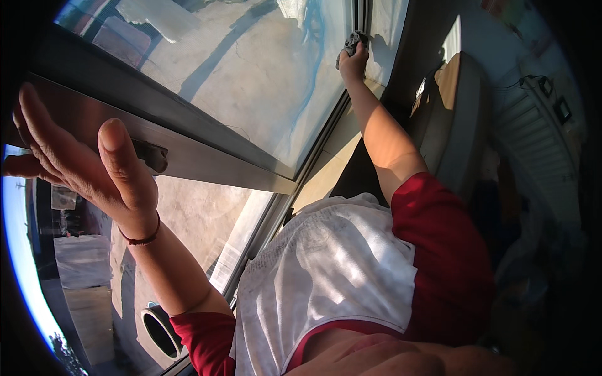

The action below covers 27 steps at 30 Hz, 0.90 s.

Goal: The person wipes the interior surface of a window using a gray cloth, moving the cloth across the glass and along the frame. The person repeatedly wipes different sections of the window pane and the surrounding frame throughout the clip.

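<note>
My right hand (353, 63), arm stretched far out, grips a crumpled grey cloth (353, 42). The cloth sits against the frame at the far side of a glass pane (263, 89). Blue-tinted streaks (312, 80) run down the glass near it. At the left, my left hand (89, 164) is raised with thumb and fingers apart and holds nothing. It is in front of the metal frame (211, 160) of a sliding door, beside a dark latch (153, 156). Whether its palm touches the frame cannot be seen.
A floor track (282, 202) runs past my body along a tiled sill (324, 171). Beyond the door are concrete ground (202, 202) and a round pipe opening (162, 331). Shaded furniture (463, 127) and a ribbed white panel (536, 127) stand at my right.
</note>
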### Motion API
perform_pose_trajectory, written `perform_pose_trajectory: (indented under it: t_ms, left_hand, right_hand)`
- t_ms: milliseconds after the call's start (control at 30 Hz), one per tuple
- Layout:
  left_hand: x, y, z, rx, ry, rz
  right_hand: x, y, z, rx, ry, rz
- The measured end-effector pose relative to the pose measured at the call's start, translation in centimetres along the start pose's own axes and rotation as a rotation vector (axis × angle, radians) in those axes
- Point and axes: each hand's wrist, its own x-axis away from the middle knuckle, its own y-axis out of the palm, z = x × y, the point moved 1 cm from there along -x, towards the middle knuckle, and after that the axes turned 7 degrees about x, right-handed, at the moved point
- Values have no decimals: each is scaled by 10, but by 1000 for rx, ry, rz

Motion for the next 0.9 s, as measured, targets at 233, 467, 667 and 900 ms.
perform_pose_trajectory:
  t_ms: [233,467,667,900]
  left_hand:
    - [0,4,-7,-22,25,21]
    - [2,2,-9,-71,-37,-14]
    - [-8,1,-8,-124,-64,-74]
    - [-8,-4,-13,-214,-70,-126]
  right_hand:
    - [19,-40,-135,-594,31,112]
    - [36,-112,-289,-428,-552,150]
    - [30,-89,-262,-246,-547,206]
    - [37,-16,-93,-114,-163,296]
